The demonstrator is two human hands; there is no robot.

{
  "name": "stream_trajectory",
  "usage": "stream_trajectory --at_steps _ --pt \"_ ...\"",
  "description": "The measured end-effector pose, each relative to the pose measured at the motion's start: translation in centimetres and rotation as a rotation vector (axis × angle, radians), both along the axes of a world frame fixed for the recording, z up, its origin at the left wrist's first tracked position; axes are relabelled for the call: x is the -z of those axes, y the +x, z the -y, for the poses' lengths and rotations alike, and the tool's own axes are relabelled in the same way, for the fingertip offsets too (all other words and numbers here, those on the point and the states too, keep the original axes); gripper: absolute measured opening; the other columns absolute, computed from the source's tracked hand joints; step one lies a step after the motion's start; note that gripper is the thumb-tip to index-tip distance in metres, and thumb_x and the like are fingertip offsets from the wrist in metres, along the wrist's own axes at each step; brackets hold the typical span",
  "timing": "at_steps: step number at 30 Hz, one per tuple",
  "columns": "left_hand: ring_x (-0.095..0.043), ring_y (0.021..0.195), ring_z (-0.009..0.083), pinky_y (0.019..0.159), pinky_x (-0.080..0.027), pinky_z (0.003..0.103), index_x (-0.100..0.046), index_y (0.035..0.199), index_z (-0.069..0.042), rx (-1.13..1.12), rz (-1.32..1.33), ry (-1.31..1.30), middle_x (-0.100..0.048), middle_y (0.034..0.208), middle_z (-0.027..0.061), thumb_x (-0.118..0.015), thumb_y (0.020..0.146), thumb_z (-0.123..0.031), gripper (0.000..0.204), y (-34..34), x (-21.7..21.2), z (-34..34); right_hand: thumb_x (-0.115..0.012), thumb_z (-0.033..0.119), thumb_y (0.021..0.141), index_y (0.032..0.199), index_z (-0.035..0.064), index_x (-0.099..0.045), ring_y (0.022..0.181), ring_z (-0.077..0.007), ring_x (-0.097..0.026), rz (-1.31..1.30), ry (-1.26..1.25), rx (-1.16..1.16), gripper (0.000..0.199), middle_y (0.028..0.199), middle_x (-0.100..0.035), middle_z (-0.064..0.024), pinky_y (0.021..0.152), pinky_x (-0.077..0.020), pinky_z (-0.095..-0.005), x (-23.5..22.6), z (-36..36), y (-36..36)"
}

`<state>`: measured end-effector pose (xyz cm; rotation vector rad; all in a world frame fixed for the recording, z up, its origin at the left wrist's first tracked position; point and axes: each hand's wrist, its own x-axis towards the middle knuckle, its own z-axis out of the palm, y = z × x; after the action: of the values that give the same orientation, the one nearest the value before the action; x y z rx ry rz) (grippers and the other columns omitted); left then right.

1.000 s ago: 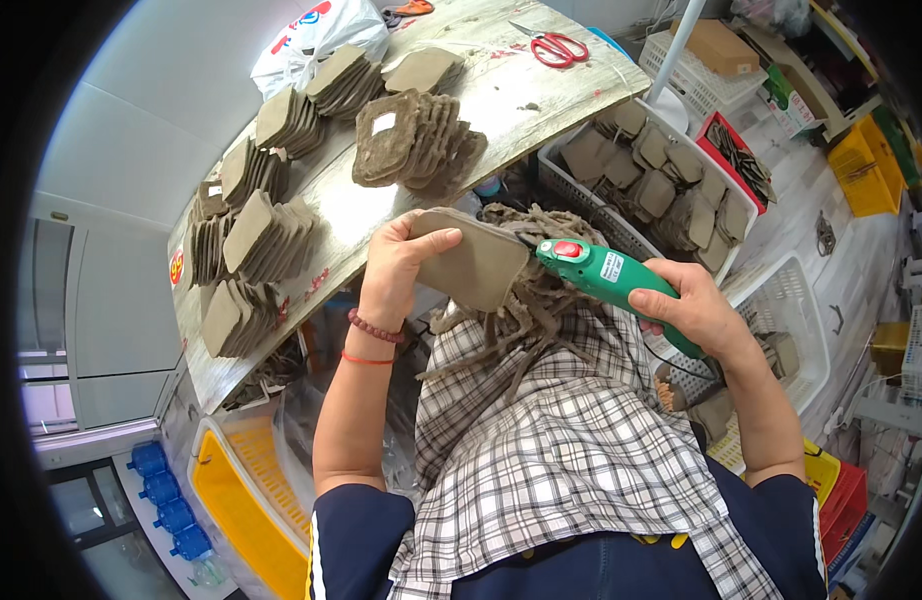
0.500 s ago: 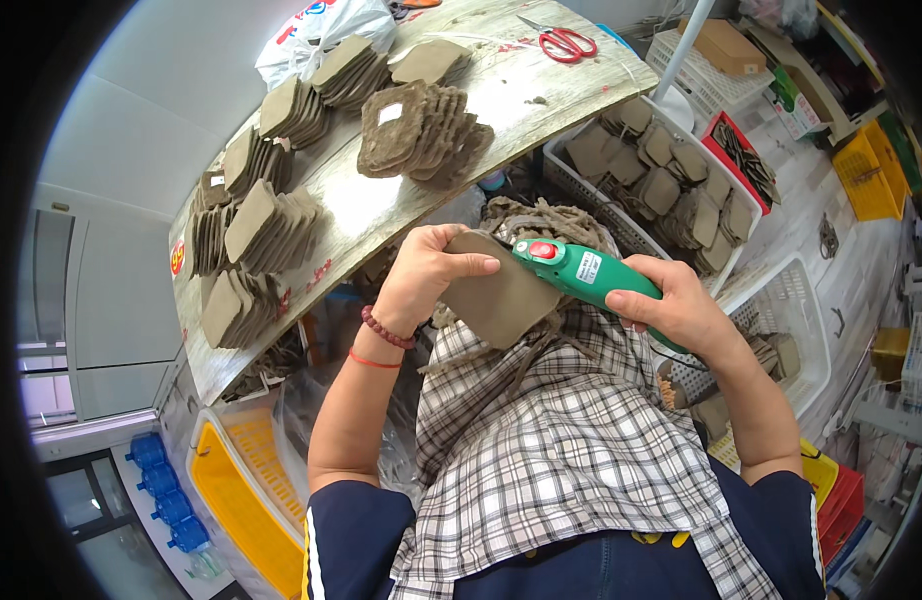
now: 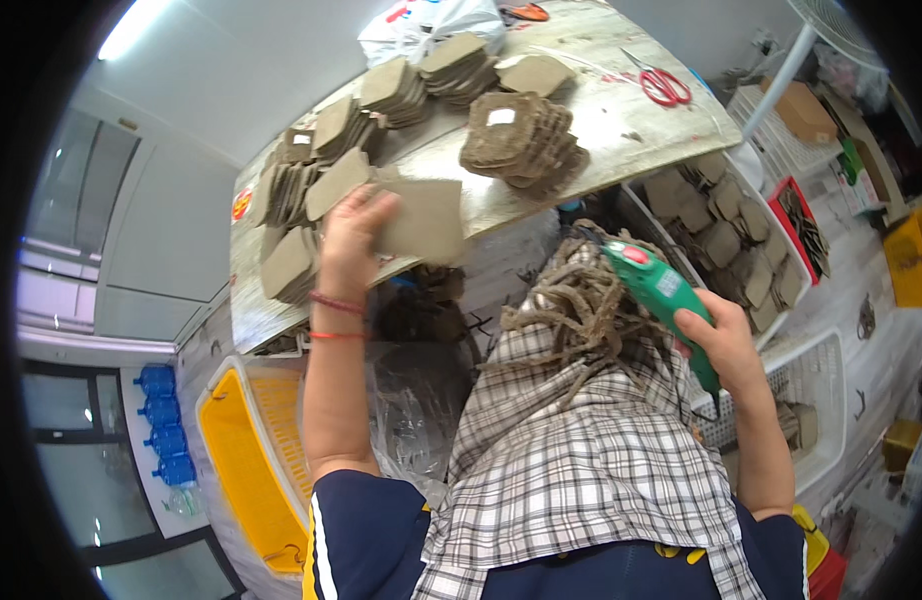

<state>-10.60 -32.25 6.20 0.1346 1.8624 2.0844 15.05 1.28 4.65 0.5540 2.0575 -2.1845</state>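
Observation:
My left hand (image 3: 349, 238) grips a flat olive-tan fabric pad (image 3: 423, 222) by its left edge, held up over the near edge of the table beside stacked pads. Fingers of that hand are slightly blurred. In my right hand (image 3: 723, 338) is a green handheld electric cutter (image 3: 663, 292) with a red switch, its head pointing away from me over my lap. A heap of brown trimmed strips (image 3: 573, 305) lies on my checked apron (image 3: 581, 450), just left of the cutter. Piles of finished-looking pads (image 3: 393, 92) and a rougher pile (image 3: 516, 135) stand on the table.
Red-handled scissors (image 3: 665, 86) and a white plastic bag (image 3: 431, 30) are on the wooden table (image 3: 621, 130). Right of it are a crate of pads (image 3: 721, 215), a red box of strips (image 3: 801, 230) and a white basket (image 3: 821, 400). A yellow bin (image 3: 246, 470) stands at left.
My left hand has carried the pad left and away from the cutter toward the stacks. The cutter has swung down and right, uncovering the strips on my lap. The view has shifted left.

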Motion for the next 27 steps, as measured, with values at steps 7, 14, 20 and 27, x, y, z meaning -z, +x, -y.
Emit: stream_trajectory --at_steps 7,14,20,27 --pt "-0.064 0.092 0.0229 0.084 -0.051 0.033 -0.055 0.115 0.007 -0.515 -0.186 -0.299 -0.065 0.106 0.0135 -0.068 0.084 -0.007 0.037 -13.5 3.6 13.2 -0.064 0.026 0.09 0.095 -0.0008 -0.06 0.059 -0.0074 -0.053 -0.024 0.053 0.009 0.028 0.071 -0.059 -0.0031 0.054 -0.0435 -0.0225 0.9 -0.8 1.1" --pt "-0.048 0.117 0.0286 0.099 -0.035 0.044 -0.068 0.102 -0.008 -0.512 -1.167 -1.019 -0.06 0.113 0.0121 -0.074 0.077 -0.026 0.031 -6.5 3.1 -2.3 -0.064 0.028 0.09 0.094 0.0008 -0.061 0.06 -0.007 -0.053 0.025 0.071 0.128 0.028 0.07 -0.057 -0.0018 0.055 -0.0437 -0.0224 1.8 -1.5 2.4" --pt "-0.043 0.125 0.0367 0.103 -0.033 0.047 -0.053 0.124 0.002 -0.106 -0.912 -1.086 -0.05 0.13 0.023 -0.066 0.08 -0.043 0.064 -3.9 6.7 -15.0 -0.066 0.03 0.089 0.095 0.0005 -0.061 0.061 -0.008 -0.054 0.023 0.088 0.14 0.031 0.072 -0.058 -0.0019 0.056 -0.0451 -0.024 1.3 -1.1 2.5" --pt "-0.06 0.101 0.0372 0.086 -0.046 0.046 -0.054 0.118 0.002 -0.13 -0.844 -1.129 -0.061 0.109 0.0227 -0.053 0.082 -0.012 0.039 -4.6 5.7 -15.5 -0.066 0.03 0.089 0.095 -0.0003 -0.061 0.061 -0.0082 -0.055 0.032 0.086 0.155 0.032 0.072 -0.058 -0.0023 0.056 -0.0453 -0.024 1.1 -0.7 2.7"
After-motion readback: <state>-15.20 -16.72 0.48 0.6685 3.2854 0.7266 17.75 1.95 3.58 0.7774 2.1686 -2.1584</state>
